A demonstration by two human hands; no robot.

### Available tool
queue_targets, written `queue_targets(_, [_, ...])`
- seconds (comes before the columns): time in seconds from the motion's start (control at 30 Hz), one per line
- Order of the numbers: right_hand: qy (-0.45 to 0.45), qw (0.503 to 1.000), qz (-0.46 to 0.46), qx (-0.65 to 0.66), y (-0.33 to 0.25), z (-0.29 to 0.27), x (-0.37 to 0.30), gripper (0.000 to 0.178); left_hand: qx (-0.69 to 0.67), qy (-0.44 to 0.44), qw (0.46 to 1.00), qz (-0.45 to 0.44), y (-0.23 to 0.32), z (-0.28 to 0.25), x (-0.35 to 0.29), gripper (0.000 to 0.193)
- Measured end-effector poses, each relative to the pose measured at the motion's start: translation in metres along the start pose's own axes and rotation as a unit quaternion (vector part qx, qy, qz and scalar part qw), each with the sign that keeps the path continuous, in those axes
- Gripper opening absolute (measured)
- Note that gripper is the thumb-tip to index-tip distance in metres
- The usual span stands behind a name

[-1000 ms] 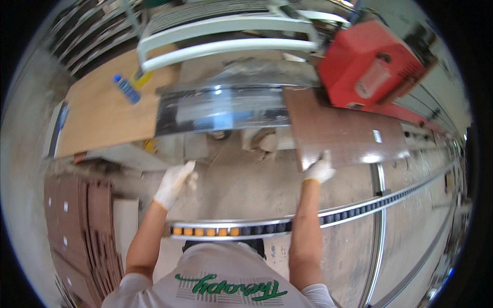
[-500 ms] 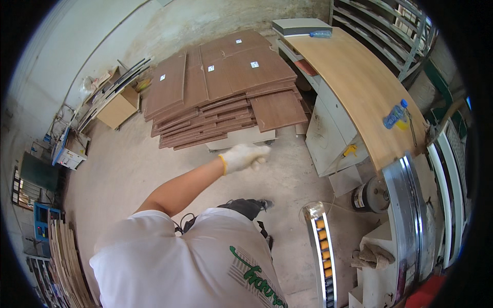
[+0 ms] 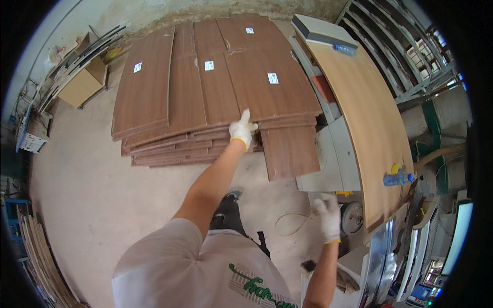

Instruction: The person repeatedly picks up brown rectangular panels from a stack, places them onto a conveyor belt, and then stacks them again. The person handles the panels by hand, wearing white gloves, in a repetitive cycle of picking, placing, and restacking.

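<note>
My left hand (image 3: 243,130), in a white glove with a yellow cuff, reaches to the front edge of a big stack of brown wood-grain panels (image 3: 215,95). One finger points forward over the top panel and another spreads to the right; I see nothing held. Whether the glove touches the edge is hard to tell. My right hand (image 3: 328,215), gloved alike, hangs loosely at the right with fingers slightly bent and apart, nearest to a round drum (image 3: 352,217) and the grey cabinet (image 3: 331,159). A lower brown panel (image 3: 290,153) juts out from the stack's front right.
A long curved wooden tabletop (image 3: 367,118) runs along the right, with a blue-capped bottle (image 3: 398,178) on it. Metal racks (image 3: 395,56) stand behind. A cable (image 3: 287,226) loops on the floor. At the left are a small wooden cabinet (image 3: 83,84) and upright boards (image 3: 43,256).
My left hand has moved forward to the stack's front edge. My right hand has come into view at the right. The stack appears closer, and the track with orange rollers has left the view.
</note>
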State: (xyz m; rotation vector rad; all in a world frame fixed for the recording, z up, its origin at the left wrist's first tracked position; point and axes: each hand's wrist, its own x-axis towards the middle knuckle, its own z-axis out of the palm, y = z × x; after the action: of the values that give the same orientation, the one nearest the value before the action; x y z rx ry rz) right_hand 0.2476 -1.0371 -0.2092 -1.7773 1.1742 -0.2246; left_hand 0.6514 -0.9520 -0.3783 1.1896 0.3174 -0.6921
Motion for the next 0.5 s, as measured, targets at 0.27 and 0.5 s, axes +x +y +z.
queue_targets(0.27, [-0.076, 0.9, 0.141, 0.405, -0.057, 0.161, 0.094, 0.039, 0.071, -0.018, 0.995, 0.071, -0.004, 0.015, -0.088, 0.052])
queue_targets(0.5, [0.156, 0.89, 0.1, 0.417, -0.04, 0.159, 0.051, 0.035, 0.612, -0.299, 0.625, 0.381, 0.013, -0.063, -0.17, 0.031])
